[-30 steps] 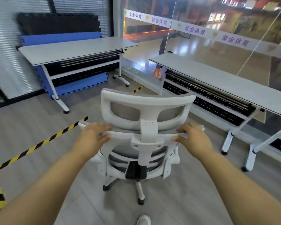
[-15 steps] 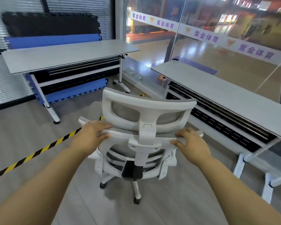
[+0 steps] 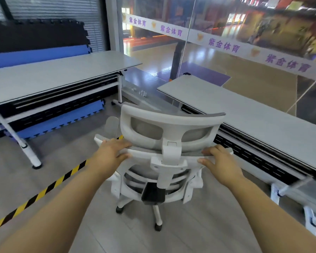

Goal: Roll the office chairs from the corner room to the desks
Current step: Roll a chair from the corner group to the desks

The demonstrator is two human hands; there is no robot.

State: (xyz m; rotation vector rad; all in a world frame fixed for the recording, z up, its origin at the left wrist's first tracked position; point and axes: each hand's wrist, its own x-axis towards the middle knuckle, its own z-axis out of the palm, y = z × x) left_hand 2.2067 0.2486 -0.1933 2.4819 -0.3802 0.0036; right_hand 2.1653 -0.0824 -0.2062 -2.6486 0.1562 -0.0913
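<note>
Chair (image 3: 171, 152) rolled closer to the 12 o'clock gap between worktops. Our left hand (image 3: 109, 154) and right hand (image 3: 221, 161) have fingers clamped on its backrest top. Risk: right worktop (image 3: 263, 121) at 2 o'clock clips the armrest if we drift.

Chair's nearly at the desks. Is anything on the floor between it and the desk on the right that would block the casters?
Nothing visible blocks it. Both hands, left hand and right hand, grip the office chair at its backrest. The floor toward the right desk looks bare; the hazard tape lies flat to the left. The chair hides the floor just ahead of it.
</note>
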